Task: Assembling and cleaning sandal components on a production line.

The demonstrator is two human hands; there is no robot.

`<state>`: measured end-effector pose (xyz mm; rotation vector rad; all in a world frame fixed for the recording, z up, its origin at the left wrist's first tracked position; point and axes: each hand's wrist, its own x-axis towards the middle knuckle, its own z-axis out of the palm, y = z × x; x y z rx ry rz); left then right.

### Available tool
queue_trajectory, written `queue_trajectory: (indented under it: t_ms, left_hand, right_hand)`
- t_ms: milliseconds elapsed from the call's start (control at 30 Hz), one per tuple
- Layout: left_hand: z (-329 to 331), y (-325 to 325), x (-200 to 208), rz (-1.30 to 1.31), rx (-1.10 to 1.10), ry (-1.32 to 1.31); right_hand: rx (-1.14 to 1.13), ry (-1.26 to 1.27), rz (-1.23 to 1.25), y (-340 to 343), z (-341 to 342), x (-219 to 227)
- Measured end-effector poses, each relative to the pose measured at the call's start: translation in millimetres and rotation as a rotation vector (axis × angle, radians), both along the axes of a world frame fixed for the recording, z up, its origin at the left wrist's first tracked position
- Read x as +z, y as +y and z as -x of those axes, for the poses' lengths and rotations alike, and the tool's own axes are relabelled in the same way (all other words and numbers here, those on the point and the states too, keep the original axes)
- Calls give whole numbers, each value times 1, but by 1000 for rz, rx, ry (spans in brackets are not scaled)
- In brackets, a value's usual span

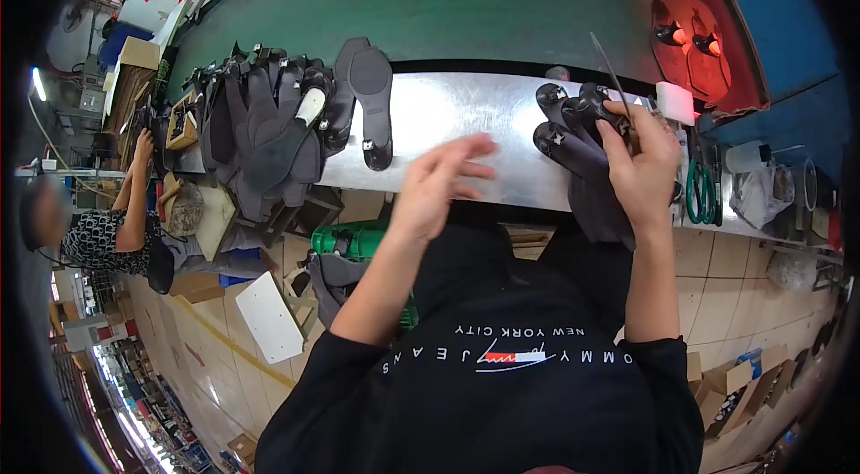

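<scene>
My left hand (443,185) hovers over the bare metal of the bench (515,102), fingers spread and holding nothing. On the right, my right hand (643,156) is closed around a thin pointed metal tool (606,60), whose tip points up and to the left. Its thumb and fingers also grip the black strap of a sandal (591,104). Another dark sandal with a small shiny ornament (560,141) lies beside it, its grey sole hanging toward my lap. A single sandal sole-up (372,98) rests on the bench to the left of my left hand.
Many dark sandals (260,120) are piled at the bench's left. Behind runs a green conveyor belt (430,4); sandals glow under red light (694,44) at its right. Green-handled scissors (701,192) lie far right. A green basket (349,239) stands below. A co-worker (112,232) works at left.
</scene>
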<state>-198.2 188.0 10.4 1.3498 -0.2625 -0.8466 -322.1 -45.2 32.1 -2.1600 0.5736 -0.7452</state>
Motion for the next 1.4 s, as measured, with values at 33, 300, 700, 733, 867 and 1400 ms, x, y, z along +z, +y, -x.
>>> queue_trajectory:
  t_ms: [33, 300, 700, 733, 867, 1400]
  left_hand:
    - [8, -8, 3, 75, -110, 128]
    - [14, -15, 9, 219, -27, 538]
    - [25, -14, -9, 456, 201, 1049]
    - [25, -14, -14, 455, 203, 1051]
    - [23, -16, -26, 374, 175, 970]
    - [34, -22, -11, 144, 447, -58]
  right_hand:
    - [99, -42, -14, 17, 4, 26]
    - [440, -56, -472, 72, 18, 37]
    - [469, 80, -914, 100, 31, -13]
    - [469, 81, -916, 101, 31, -23]
    - [468, 7, -666, 103, 31, -43]
    - [568, 213, -1511, 108, 30, -28]
